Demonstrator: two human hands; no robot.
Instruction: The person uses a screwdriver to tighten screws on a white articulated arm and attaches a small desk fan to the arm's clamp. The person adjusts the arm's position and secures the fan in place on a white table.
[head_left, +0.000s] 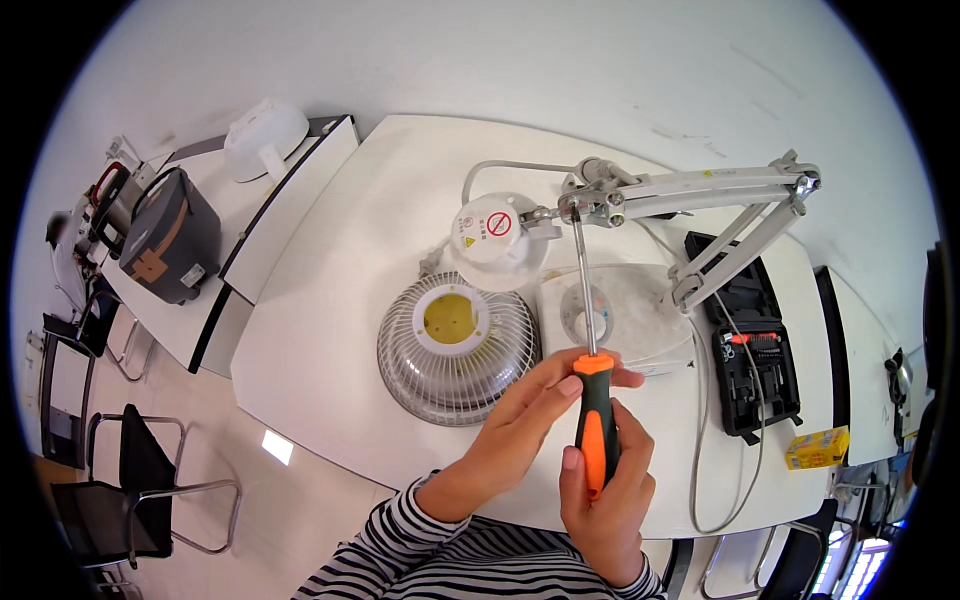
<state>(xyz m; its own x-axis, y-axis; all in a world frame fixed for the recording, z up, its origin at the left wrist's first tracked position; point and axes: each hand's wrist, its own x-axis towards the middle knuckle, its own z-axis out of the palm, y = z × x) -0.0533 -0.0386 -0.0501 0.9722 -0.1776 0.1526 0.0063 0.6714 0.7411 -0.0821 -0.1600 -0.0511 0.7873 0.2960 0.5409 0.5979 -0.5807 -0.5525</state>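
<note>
my left hand and right hand both clasp the screwdriver by its handle, tip toward twelve o'clock at the lamp joint. i'd judge it light, stiff, surest held there.

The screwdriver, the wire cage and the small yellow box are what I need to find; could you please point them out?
Screwdriver (596,396), head view: on the handle's dark upper part.
Wire cage (452,378), head view: on the wires below its white ring.
Yellow box (817,450), head view: on its side.
</note>
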